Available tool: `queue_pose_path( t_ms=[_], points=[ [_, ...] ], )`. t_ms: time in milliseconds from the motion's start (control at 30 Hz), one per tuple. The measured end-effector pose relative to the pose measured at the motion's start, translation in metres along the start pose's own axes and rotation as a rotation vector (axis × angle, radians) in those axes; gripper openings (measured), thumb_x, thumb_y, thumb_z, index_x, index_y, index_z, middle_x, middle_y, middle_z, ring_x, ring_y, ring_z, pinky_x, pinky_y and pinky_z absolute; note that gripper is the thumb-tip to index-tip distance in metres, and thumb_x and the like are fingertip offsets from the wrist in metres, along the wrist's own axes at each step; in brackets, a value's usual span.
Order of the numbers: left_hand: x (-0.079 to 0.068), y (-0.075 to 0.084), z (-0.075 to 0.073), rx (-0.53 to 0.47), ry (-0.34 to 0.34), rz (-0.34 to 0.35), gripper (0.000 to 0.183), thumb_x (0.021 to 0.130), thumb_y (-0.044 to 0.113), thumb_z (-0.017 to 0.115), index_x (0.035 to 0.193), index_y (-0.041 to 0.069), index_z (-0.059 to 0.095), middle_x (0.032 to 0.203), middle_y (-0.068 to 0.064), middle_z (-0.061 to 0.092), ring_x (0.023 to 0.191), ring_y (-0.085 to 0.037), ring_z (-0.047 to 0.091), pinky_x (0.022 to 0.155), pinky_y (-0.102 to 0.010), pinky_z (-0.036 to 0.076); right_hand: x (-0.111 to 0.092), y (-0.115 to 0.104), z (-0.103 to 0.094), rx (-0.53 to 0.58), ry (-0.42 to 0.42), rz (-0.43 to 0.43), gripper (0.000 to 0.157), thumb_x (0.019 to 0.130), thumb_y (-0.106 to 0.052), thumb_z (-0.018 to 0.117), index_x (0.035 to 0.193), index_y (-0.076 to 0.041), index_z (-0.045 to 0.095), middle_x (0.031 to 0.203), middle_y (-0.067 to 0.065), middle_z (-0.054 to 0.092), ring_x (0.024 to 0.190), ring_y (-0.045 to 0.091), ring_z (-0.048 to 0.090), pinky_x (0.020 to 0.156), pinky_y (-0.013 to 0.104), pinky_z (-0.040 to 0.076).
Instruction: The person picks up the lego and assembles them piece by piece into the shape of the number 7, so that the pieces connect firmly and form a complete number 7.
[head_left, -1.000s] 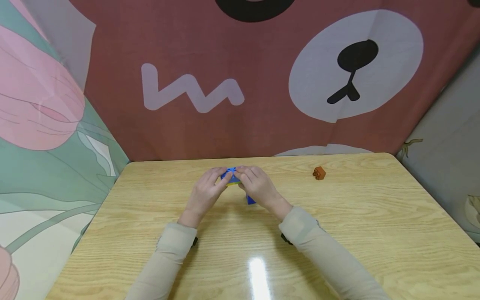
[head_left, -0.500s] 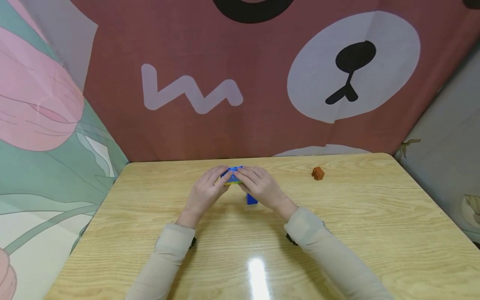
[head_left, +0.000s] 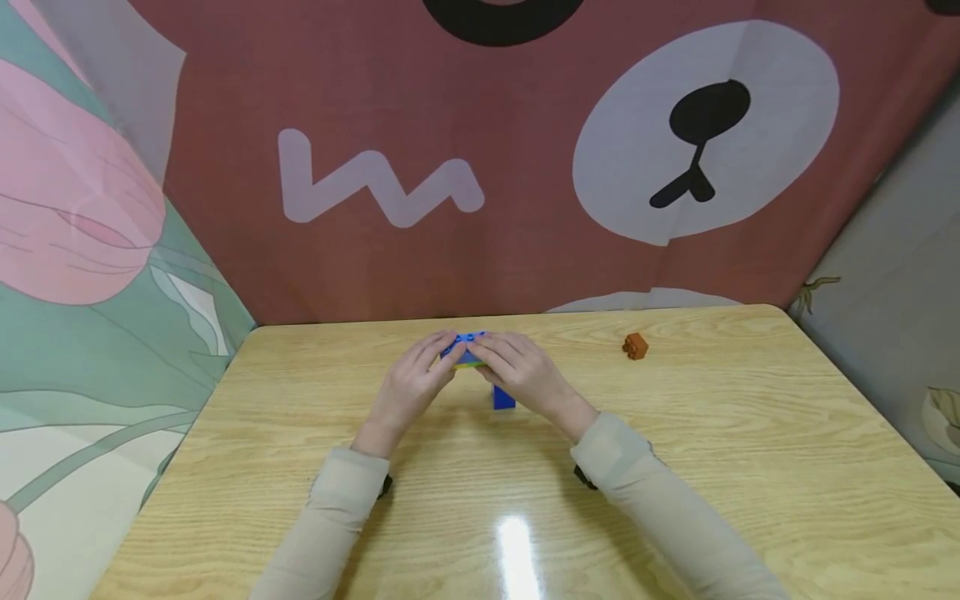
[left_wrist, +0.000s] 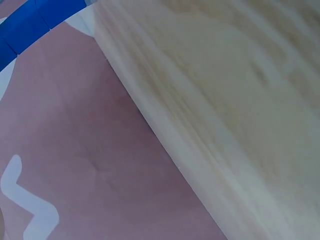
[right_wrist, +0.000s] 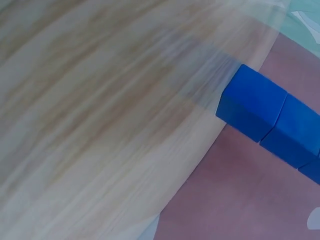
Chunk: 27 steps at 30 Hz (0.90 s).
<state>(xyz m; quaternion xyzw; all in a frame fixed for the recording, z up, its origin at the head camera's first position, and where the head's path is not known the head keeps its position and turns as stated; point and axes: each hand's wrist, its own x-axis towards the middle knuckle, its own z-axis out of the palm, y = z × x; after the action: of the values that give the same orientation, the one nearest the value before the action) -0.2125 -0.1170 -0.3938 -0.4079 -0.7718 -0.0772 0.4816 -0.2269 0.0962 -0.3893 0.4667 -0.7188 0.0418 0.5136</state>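
Both hands meet near the far part of the table in the head view. My left hand (head_left: 411, 379) and my right hand (head_left: 528, 375) grip a bright blue studded building block piece (head_left: 470, 353) from either side, thumbs on its near face. A thin yellow-green strip runs along its lower edge. Below the right hand shows a dark blue block (head_left: 504, 398), its upper part hidden by that hand. In the right wrist view, dark blue blocks (right_wrist: 255, 102) join in a row. A curved blue row (left_wrist: 45, 22) crosses the upper left of the left wrist view. Neither wrist view shows fingers.
A small orange-brown block (head_left: 636, 346) with studs lies on the wooden table (head_left: 225, 467), right of the hands. Behind the table's far edge hangs a brown cloth (head_left: 412, 275) with a bear print. A flower-patterned cloth (head_left: 82, 192) hangs at the left.
The hands stay in nearly the same place around the blue piece. The right forearm has shifted slightly right, and a little more of the dark blue block shows.
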Motion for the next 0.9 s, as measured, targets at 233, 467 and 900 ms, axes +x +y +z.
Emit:
queue_pose_path(
  t_ms=[233, 467, 900],
  points=[
    [0.0, -0.001, -0.003, -0.013, -0.04, -0.029, 0.05, 0.071, 0.007, 0.081, 0.118, 0.007, 0.063, 0.117, -0.014, 0.067, 0.107, -0.029, 0.065, 0.094, -0.035, 0.054, -0.008, 0.01, -0.005, 0.158, -0.03, 0.066, 0.042, 0.103, -0.03, 0.038, 0.119, 0.0, 0.061, 0.114, 0.012, 0.066, 0.101, 0.023, 0.064, 0.083, 0.032, 0.056],
    [-0.001, 0.0, -0.005, -0.033, -0.108, -0.041, 0.049, 0.078, -0.001, 0.072, 0.125, 0.009, 0.061, 0.121, -0.015, 0.064, 0.112, -0.03, 0.062, 0.093, -0.038, 0.054, -0.033, 0.038, -0.017, 0.101, -0.062, 0.314, 0.03, 0.099, -0.015, 0.049, 0.119, 0.005, 0.061, 0.114, 0.019, 0.066, 0.101, 0.032, 0.065, 0.084, 0.044, 0.056],
    [0.001, 0.002, -0.006, -0.02, -0.141, -0.049, 0.05, 0.078, -0.001, 0.073, 0.126, 0.011, 0.06, 0.121, -0.015, 0.063, 0.112, -0.029, 0.062, 0.094, -0.038, 0.054, -0.089, 0.088, -0.043, 0.145, -0.595, 0.762, 0.04, 0.091, 0.001, 0.053, 0.13, 0.008, 0.05, 0.13, 0.027, 0.054, 0.121, 0.042, 0.05, 0.105, 0.053, 0.042]
  ],
)
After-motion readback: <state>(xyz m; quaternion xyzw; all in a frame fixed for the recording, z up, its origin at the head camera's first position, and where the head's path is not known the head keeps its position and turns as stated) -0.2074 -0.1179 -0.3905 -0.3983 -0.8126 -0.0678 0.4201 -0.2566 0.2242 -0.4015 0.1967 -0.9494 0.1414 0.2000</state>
